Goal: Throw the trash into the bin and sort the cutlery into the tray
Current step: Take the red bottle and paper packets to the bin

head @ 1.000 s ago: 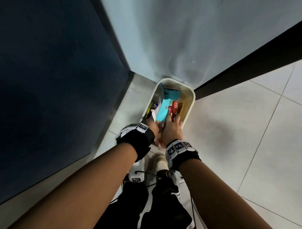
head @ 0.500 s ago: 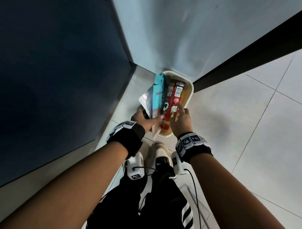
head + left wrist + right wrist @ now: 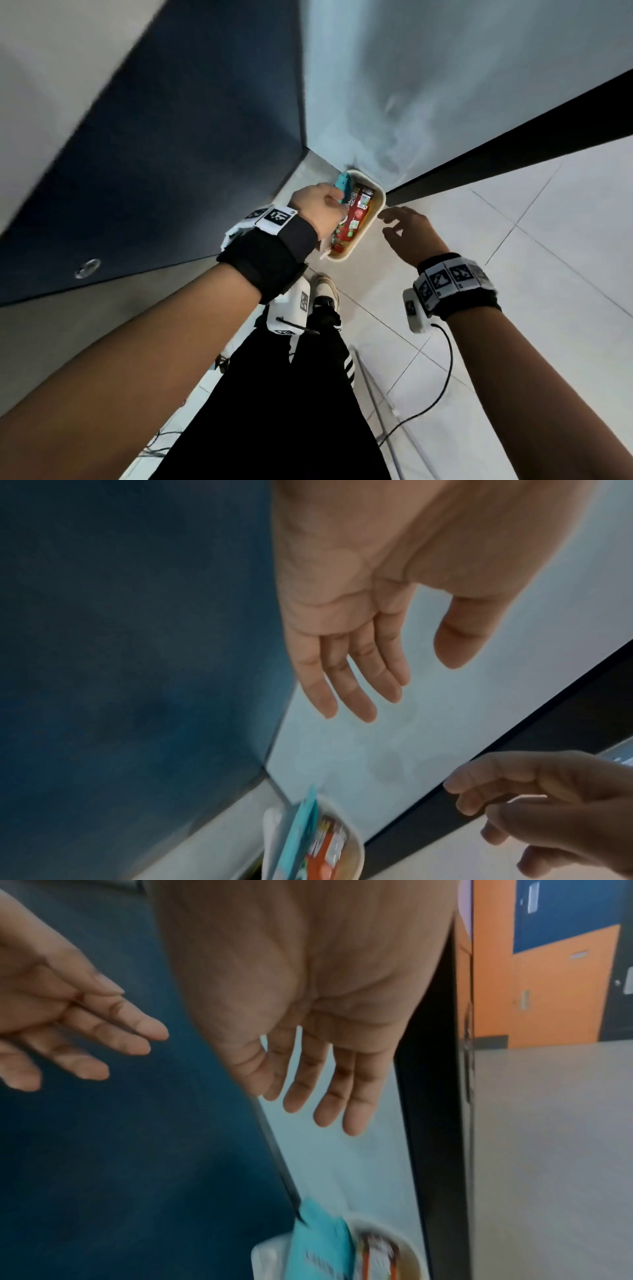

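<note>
A small cream bin [image 3: 383, 197] stands on the floor in the corner. A teal packet [image 3: 343, 183] and a red drink carton [image 3: 356, 212] stick up out of it. My left hand [image 3: 318, 209] hovers over the bin's left side. In the left wrist view its fingers [image 3: 342, 683] are straight, with nothing in them, above the packet [image 3: 301, 831]. My right hand [image 3: 400, 226] hangs open just right of the bin, fingers spread and empty [image 3: 325, 1096]. No cutlery or tray is in view.
A dark blue panel [image 3: 154, 188] rises on the left, with a pale wall [image 3: 445, 85] and a black strip [image 3: 513, 137] behind the bin. Pale floor tiles [image 3: 548, 240] spread to the right. My black trousers [image 3: 291, 394], a white shoe [image 3: 323, 287] and a cable [image 3: 442, 394] are below.
Both hands have let go of the teal packet and the red carton, which now stand in the bin. The hands have lifted up and apart, and my head has risen.
</note>
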The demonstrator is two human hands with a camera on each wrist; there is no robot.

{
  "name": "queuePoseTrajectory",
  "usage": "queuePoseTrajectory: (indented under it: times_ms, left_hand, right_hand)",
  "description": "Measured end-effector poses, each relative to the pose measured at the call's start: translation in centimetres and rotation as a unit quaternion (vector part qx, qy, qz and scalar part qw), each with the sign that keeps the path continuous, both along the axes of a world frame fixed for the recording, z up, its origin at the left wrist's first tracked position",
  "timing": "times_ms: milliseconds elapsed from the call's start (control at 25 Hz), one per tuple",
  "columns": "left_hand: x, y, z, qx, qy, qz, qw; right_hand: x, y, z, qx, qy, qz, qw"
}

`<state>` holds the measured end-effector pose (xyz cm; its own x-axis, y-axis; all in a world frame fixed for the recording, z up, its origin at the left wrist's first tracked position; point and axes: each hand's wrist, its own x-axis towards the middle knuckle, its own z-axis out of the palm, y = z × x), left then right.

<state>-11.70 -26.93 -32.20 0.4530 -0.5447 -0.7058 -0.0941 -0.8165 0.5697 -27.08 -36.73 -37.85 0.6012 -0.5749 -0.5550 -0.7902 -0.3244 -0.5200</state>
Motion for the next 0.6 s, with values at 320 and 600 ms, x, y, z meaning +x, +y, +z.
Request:
queuePoseTrajectory:
  times_ms: [320, 600]
  left_hand:
    - [1.7, 3.5, 22.3, -0.116, -0.063, 0.036, 0.991]
    - [4.3, 13.0, 34.5, -0.207, -0.189, 0.183, 0.942]
  right_hand:
    - [5.8, -1.2, 19.9, -0.076, -0.065, 0.201, 0.974]
    - [12.8, 2.5, 32.9, -0.153, -0.167, 0.326, 0.918]
